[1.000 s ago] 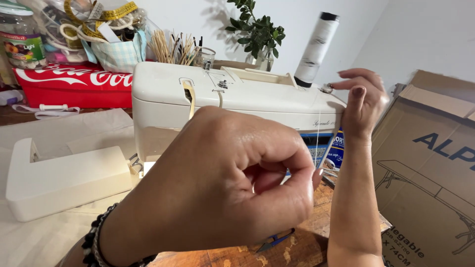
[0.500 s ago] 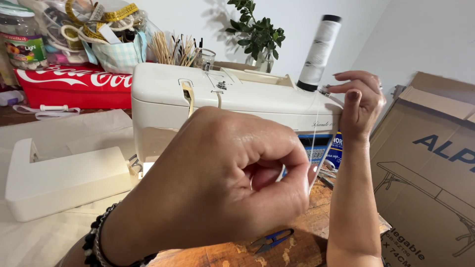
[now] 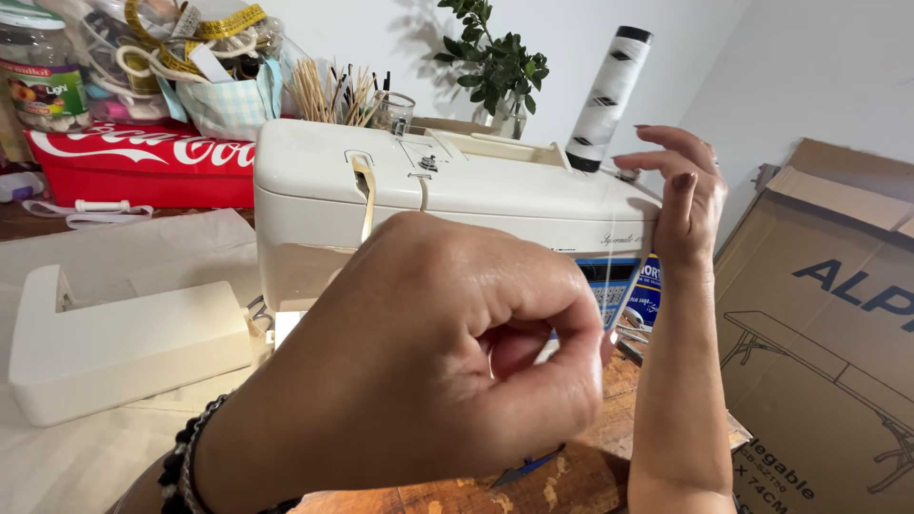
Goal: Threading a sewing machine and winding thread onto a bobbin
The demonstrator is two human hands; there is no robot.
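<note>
Thread (image 3: pixel 636 249), thin and white, runs taut between the fisted near left hand (image 3: pixel 447 352) pinching it and the right hand (image 3: pixel 681 195) beside the sewing machine (image 3: pixel 447 205).

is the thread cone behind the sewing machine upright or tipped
Tipped: the thread cone leans right behind the sewing machine.

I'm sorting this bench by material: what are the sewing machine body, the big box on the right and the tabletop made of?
Sewing machine: seemingly moulded plastic, cream, smooth with a soft sheen. Box: brown cardboard, matte, with a folded flap. Tabletop: probably wood, reddish grain, its finish chipped in pale spots.
</note>
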